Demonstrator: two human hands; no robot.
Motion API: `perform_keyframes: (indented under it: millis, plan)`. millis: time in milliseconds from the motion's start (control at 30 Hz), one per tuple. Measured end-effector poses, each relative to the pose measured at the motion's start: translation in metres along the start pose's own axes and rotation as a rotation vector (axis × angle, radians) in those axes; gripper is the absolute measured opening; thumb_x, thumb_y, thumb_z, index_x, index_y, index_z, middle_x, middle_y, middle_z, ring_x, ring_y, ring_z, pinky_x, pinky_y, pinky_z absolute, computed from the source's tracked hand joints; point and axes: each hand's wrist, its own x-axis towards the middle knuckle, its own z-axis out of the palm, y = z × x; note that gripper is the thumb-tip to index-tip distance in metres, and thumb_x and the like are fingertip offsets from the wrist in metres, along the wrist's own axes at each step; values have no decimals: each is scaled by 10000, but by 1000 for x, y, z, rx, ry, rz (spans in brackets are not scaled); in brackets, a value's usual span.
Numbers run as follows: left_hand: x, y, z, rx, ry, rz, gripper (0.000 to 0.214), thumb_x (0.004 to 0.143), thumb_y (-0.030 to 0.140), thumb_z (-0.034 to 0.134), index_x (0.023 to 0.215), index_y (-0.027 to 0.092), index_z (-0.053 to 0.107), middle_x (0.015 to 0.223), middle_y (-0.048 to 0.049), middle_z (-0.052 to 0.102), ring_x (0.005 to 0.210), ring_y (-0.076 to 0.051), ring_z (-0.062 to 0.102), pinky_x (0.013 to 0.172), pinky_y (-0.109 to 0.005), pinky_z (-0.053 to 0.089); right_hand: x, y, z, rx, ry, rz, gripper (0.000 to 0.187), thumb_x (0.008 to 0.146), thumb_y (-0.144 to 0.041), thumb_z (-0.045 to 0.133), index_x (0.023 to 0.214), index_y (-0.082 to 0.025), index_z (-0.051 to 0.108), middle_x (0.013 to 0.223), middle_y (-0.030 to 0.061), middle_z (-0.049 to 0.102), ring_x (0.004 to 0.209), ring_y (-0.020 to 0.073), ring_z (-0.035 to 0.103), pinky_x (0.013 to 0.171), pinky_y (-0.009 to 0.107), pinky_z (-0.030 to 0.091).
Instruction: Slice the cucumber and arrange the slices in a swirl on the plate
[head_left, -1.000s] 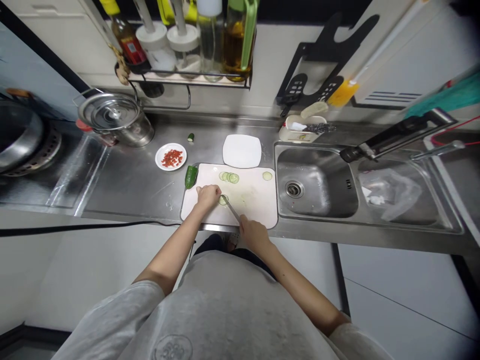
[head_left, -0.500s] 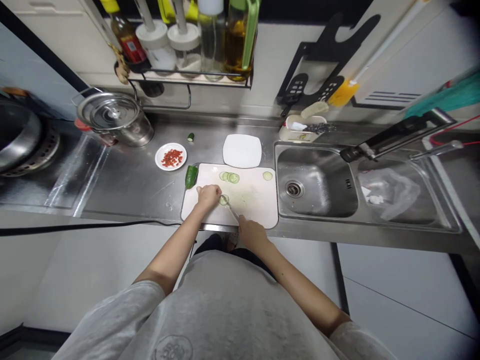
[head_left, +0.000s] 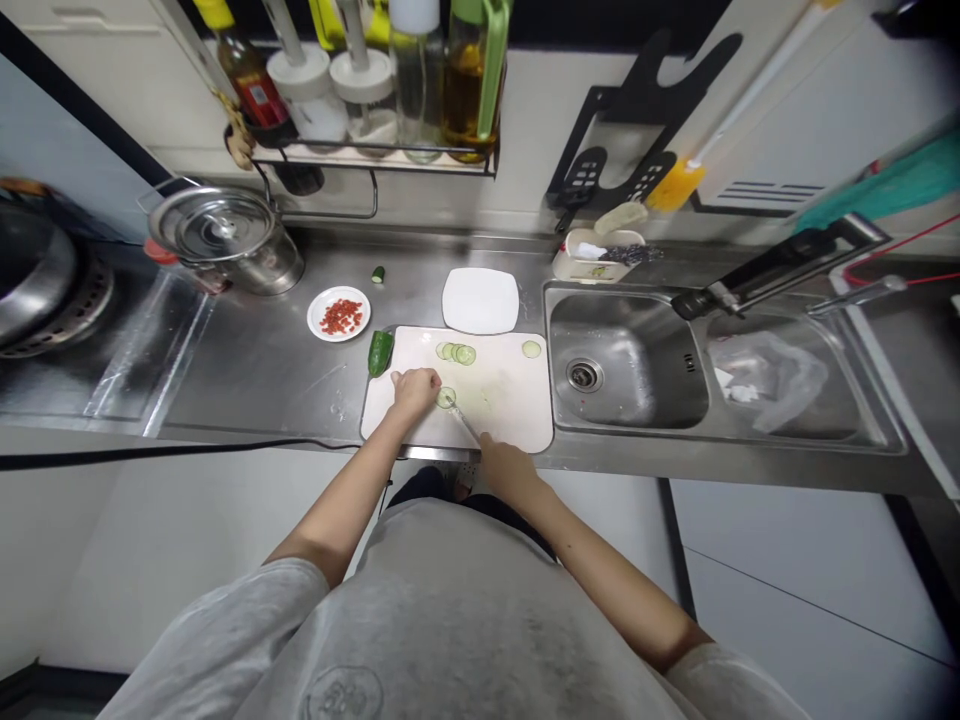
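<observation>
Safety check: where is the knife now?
Just below centre in the head view, the knife is in the right hand, over the cutting board, its tip at a cucumber slice beside the left hand.

Right of the left fingers (head_left: 433, 380), I see the knife (head_left: 464, 421) barring the way; past it, the cutting board (head_left: 517, 405) lies open. Overlapping slices (head_left: 457, 353) obstruct ahead-right, the cucumber (head_left: 380, 353) ahead-left.

Knife (head_left: 464, 421): narrow metal blade, slanted just below frame centre, tip pointing up-left over the cucumber slice (head_left: 442, 398), actual contact unclear. Cucumber slice is thin, round, pale with a green rim, lying apparently flat, left of frame centre. Cutting board (head_left: 517, 412) under it: whitish, rounded corners, flat on the bench (head_left: 247, 375), mid-frame.
</observation>
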Motion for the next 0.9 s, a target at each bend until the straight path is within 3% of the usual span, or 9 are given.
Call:
perform_keyframes:
  millis: [200, 333, 600, 767, 900]
  plan:
    - [-5, 3, 2, 68, 13, 58, 135, 775, 238, 551, 850, 233, 664, 946, -80, 714, 992, -284, 575, 895, -443, 284, -12, 13, 11, 37, -67, 54, 297, 920, -158, 397, 1210, -155, 461, 1011, 162, 691, 966, 255, 668, 740, 305, 447]
    - [-10, 7, 3, 80, 9, 85, 116, 765, 192, 563, 851, 221, 635, 1005, -88, 685, 1023, -284, 546, 877, -429, 281, -17, 22, 20, 92, -57, 45, 334, 933, -192, 382, 1255, -155, 461, 1031, 156, 695, 959, 261, 663, 717, 303, 425]
    - [-35, 11, -4, -123, -3, 27, 153, 787, 221, 558, 910, 251, 644, 909, -16, 713, 965, -230, 600, 904, -407, 289, -22, 33, 18, 142, -30, 3, 428, 964, -207, 304, 1380, -171, 401, 1089, 142, 689, 937, 243, 657, 669, 277, 372]
    - [-56, -15, -12, -251, 24, -31, 149, 794, 288, 585, 908, 264, 678, 885, 19, 722, 882, -182, 629, 912, -385, 317, -19, 39, 17, 153, -40, -2, 383, 960, -219, 321, 1305, -164, 479, 1074, 143, 691, 920, 238, 650, 698, 281, 374]
    - [-53, -44, -20, -249, 86, -122, 168, 794, 293, 593, 928, 251, 684, 879, 8, 725, 871, -181, 633, 897, -363, 348, -16, 43, 18, 150, -41, -18, 375, 962, -232, 309, 1279, -161, 495, 1028, 130, 693, 898, 230, 645, 700, 277, 369]
